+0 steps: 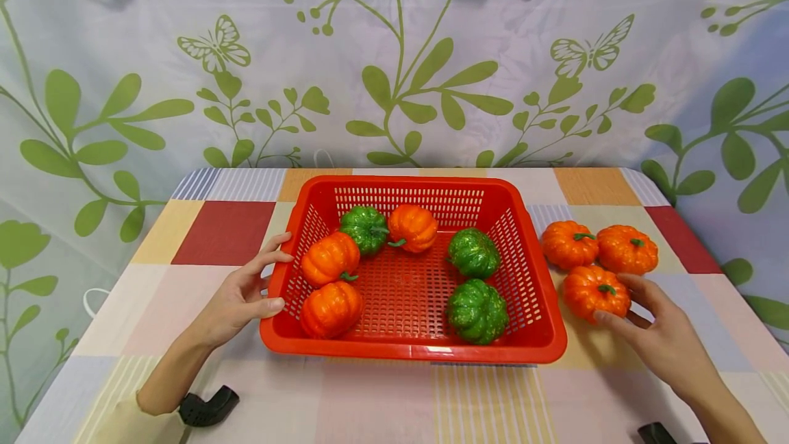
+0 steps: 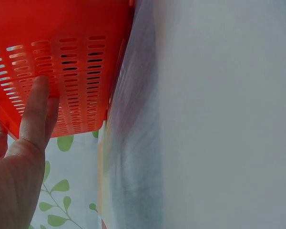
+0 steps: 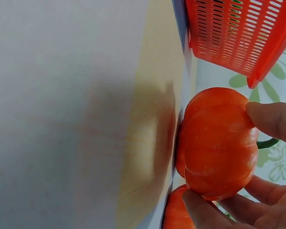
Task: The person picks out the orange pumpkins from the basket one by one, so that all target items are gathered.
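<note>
A red plastic basket [image 1: 407, 355] stands on the table, holding orange and green toy pumpkins. My left hand [image 1: 237, 303] rests against its left side, thumb and fingertips at the rim. Straight fingers [image 2: 35, 109] touch the slotted outer wall in the left wrist view. Right of the basket, my right hand [image 1: 668, 341] pinches an orange pumpkin [image 1: 594, 291] between thumb and fingers. The right wrist view shows that pumpkin [image 3: 219, 143] close up, its green stem partly behind the fingers. Two more orange pumpkins [image 1: 568, 244] [image 1: 627, 249] lie just behind it.
Inside the basket, green pumpkins [image 1: 477, 310] sit at the right, with another green pumpkin [image 1: 364, 230] and orange pumpkins [image 1: 331, 259] toward the left and back. A patchwork tablecloth [image 1: 370, 396] covers the table. Behind hangs a leaf-patterned curtain [image 1: 431, 136].
</note>
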A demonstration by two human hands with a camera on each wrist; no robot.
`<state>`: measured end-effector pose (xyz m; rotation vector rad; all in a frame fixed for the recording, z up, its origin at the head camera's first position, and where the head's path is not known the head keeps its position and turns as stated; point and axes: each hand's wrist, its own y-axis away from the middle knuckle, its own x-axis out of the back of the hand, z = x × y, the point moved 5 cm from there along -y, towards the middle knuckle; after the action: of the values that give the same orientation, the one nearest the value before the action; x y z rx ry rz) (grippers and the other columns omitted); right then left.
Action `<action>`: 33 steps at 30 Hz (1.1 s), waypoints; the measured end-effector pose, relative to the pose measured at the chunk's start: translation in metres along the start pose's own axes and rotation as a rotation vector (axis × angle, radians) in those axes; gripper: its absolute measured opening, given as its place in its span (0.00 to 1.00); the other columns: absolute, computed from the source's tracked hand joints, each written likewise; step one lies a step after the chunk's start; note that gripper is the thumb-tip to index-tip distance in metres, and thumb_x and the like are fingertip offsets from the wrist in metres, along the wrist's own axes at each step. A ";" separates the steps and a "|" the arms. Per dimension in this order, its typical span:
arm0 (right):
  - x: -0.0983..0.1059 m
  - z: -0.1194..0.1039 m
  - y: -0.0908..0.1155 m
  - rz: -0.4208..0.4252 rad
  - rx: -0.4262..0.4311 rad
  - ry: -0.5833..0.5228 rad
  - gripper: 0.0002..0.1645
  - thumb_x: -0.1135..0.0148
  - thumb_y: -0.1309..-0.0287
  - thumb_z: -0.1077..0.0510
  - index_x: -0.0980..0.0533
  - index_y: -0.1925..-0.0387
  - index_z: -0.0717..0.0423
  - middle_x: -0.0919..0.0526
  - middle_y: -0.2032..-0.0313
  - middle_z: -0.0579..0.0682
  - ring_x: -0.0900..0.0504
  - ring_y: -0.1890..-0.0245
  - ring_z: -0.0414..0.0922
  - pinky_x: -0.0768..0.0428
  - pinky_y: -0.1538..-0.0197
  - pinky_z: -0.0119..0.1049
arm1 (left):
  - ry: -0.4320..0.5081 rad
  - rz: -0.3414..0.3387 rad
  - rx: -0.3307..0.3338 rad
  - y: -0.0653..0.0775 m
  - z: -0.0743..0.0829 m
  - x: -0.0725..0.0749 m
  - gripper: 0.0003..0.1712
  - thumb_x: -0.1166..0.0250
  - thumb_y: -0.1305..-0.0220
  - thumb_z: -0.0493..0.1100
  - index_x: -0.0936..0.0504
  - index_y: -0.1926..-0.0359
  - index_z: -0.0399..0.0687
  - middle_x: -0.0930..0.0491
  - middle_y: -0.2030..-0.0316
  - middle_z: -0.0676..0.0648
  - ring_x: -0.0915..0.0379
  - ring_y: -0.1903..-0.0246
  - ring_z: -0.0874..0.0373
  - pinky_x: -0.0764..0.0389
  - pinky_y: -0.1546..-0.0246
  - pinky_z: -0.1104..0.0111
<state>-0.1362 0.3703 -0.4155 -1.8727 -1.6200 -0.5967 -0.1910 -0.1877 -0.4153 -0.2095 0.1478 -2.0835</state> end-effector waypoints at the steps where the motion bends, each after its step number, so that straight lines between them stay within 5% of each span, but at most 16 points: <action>1: -0.001 0.001 0.000 -0.002 -0.007 0.003 0.38 0.29 0.44 0.62 0.36 0.36 0.68 0.30 0.45 0.59 0.38 0.53 0.20 0.32 0.58 0.09 | 0.001 -0.001 -0.003 0.000 0.000 0.000 0.30 0.41 0.40 0.27 0.33 0.36 0.38 0.58 0.24 0.45 0.46 0.34 0.49 0.19 0.52 0.57; 5: -0.002 0.001 -0.001 -0.008 -0.020 -0.002 0.37 0.29 0.44 0.62 0.36 0.36 0.69 0.31 0.45 0.64 0.38 0.53 0.20 0.31 0.58 0.09 | 0.000 0.000 -0.009 0.000 0.000 0.000 0.30 0.41 0.41 0.26 0.33 0.36 0.38 0.57 0.24 0.45 0.46 0.34 0.49 0.19 0.52 0.57; 16: -0.002 -0.001 -0.002 -0.019 -0.004 -0.009 0.34 0.31 0.42 0.63 0.33 0.37 0.66 0.31 0.49 0.34 0.34 0.54 0.19 0.30 0.58 0.10 | -0.001 0.006 -0.007 -0.001 0.000 0.001 0.31 0.41 0.41 0.27 0.33 0.36 0.39 0.57 0.24 0.45 0.47 0.33 0.49 0.19 0.52 0.57; 33: -0.005 0.011 -0.005 -0.031 -0.025 -0.064 0.36 0.33 0.40 0.62 0.37 0.34 0.68 0.31 0.48 0.29 0.34 0.52 0.20 0.31 0.55 0.10 | 0.000 0.018 0.006 0.000 -0.001 0.000 0.30 0.40 0.41 0.27 0.33 0.36 0.38 0.57 0.24 0.46 0.48 0.32 0.49 0.19 0.52 0.57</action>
<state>-0.1419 0.3748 -0.4258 -1.9054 -1.6922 -0.5776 -0.1913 -0.1873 -0.4160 -0.2039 0.1433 -2.0658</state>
